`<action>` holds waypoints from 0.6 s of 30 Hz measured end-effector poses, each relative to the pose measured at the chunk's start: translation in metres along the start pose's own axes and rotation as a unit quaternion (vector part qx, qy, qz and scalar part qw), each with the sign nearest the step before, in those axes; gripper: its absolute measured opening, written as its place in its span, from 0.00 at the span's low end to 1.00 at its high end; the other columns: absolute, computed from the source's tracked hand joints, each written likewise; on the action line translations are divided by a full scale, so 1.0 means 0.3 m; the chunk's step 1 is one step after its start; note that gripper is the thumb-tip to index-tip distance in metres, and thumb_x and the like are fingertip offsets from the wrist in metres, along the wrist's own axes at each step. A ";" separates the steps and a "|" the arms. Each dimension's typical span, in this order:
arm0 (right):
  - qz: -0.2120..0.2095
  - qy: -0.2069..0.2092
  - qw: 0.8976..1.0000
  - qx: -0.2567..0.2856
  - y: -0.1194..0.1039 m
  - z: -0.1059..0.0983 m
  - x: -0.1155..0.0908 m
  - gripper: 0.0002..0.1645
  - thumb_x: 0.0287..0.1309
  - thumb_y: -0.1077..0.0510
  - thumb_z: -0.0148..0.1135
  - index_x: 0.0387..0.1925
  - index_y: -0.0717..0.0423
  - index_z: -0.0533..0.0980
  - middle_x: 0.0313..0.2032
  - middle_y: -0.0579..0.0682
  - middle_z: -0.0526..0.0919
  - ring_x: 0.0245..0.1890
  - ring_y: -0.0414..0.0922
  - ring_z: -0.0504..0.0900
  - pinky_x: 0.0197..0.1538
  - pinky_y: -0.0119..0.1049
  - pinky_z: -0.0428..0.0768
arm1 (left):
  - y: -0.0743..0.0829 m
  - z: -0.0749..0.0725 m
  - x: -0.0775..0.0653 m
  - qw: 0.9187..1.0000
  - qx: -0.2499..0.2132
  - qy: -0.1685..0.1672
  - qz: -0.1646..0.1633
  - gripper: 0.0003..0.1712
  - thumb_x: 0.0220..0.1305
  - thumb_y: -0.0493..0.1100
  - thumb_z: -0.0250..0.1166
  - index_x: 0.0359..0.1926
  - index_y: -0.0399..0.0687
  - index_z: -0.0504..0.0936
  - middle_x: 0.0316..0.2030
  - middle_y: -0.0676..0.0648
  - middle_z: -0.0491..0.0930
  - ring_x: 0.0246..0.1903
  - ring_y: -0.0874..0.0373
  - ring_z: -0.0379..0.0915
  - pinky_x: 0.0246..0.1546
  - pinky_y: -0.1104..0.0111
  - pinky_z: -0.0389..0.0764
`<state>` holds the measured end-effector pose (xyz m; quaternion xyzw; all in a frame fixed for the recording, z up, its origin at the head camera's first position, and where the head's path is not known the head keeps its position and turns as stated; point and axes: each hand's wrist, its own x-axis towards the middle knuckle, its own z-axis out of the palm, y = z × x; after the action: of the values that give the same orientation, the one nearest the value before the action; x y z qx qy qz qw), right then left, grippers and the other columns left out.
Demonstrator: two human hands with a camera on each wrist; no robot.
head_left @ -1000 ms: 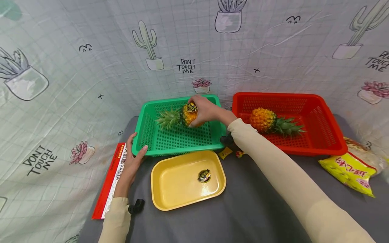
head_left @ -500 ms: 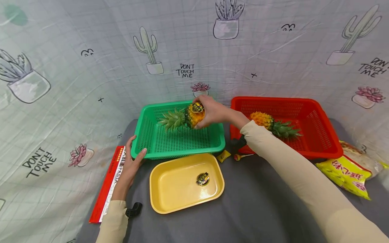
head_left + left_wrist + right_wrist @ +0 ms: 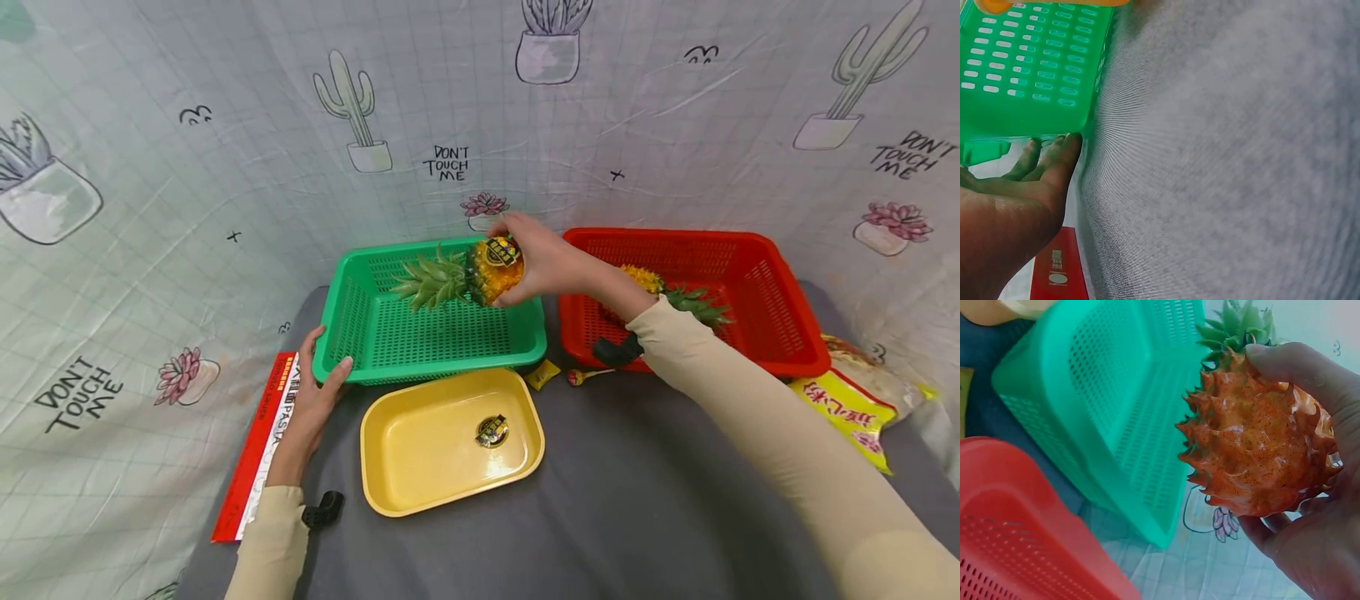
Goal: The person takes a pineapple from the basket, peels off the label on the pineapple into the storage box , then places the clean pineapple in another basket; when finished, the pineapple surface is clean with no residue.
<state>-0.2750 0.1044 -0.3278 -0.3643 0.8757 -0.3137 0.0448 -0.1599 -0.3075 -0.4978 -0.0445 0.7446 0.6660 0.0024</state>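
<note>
My right hand [image 3: 553,260] grips a small spiky orange pineapple [image 3: 497,282] by its body, thumb and fingers around it. Its green crown points left, and a dark round label lies on its side. In the right wrist view the pineapple [image 3: 1247,434] is held up beside the rim of the green basket [image 3: 1100,469]. My left hand [image 3: 313,400] rests at the front left corner of that basket. In the left wrist view its fairly straight fingers touch the end wall of the green basket [image 3: 1029,112].
To the right stands a red basket [image 3: 780,292] with a second pineapple [image 3: 693,307]. A yellow tray [image 3: 405,500] with a round dark label sits in front. Nearby are a small yellow packet [image 3: 543,374], a lollipop [image 3: 576,377], a red-and-white box [image 3: 251,467] and a yellow bag [image 3: 847,408].
My right hand has lifted the pineapple a little and carried it rightward in the green basket, and my forearm now covers part of the second pineapple. My left hand stays at the corner.
</note>
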 end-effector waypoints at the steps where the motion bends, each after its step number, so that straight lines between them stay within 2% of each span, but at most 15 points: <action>1: 0.000 0.002 1.000 0.001 -0.004 -0.004 -0.013 0.58 0.44 0.46 0.88 0.70 0.62 0.66 0.64 0.57 0.69 0.60 0.53 0.69 0.62 0.51 0.73 | 0.001 0.000 0.000 1.000 -0.001 0.000 0.000 0.46 0.79 0.51 0.63 0.82 0.82 0.44 0.78 0.47 0.45 0.73 0.47 0.53 0.64 0.66 0.72; 4: 0.001 0.010 1.000 0.009 -0.015 -0.013 -0.060 0.58 0.44 0.46 0.89 0.70 0.61 0.66 0.64 0.55 0.69 0.58 0.51 0.71 0.60 0.49 0.76 | 0.002 0.002 -0.001 1.000 -0.001 0.000 -0.001 0.47 0.79 0.51 0.63 0.82 0.83 0.43 0.79 0.47 0.44 0.73 0.47 0.52 0.69 0.57 0.68; 6: 0.005 0.017 1.000 0.016 -0.021 -0.014 -0.098 0.57 0.44 0.46 0.89 0.70 0.59 0.66 0.63 0.54 0.69 0.57 0.49 0.72 0.59 0.47 0.78 | 0.001 0.004 -0.002 1.000 -0.002 -0.001 -0.004 0.46 0.79 0.51 0.63 0.82 0.84 0.43 0.79 0.48 0.44 0.73 0.47 0.52 0.70 0.55 0.67; 13: 0.006 0.038 0.999 0.026 -0.046 -0.004 -0.240 0.56 0.43 0.47 0.89 0.69 0.59 0.67 0.62 0.53 0.69 0.60 0.50 0.70 0.59 0.48 0.79 | 0.001 0.006 0.000 1.000 -0.012 -0.005 -0.004 0.46 0.80 0.50 0.62 0.82 0.83 0.43 0.79 0.47 0.43 0.73 0.47 0.53 0.60 0.71 0.74; 18: 0.006 0.046 0.999 0.028 -0.051 0.010 -0.341 0.56 0.42 0.49 0.90 0.69 0.57 0.68 0.60 0.50 0.71 0.56 0.46 0.74 0.56 0.46 0.81 | 0.003 0.008 0.001 1.000 -0.012 -0.001 -0.006 0.46 0.80 0.50 0.62 0.82 0.85 0.44 0.79 0.47 0.43 0.72 0.48 0.52 0.62 0.68 0.72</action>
<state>-0.1900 0.1628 -0.3367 -0.3423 0.8701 -0.3544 0.0164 -0.1603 -0.3051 -0.4971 -0.0483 0.7363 0.6749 0.0071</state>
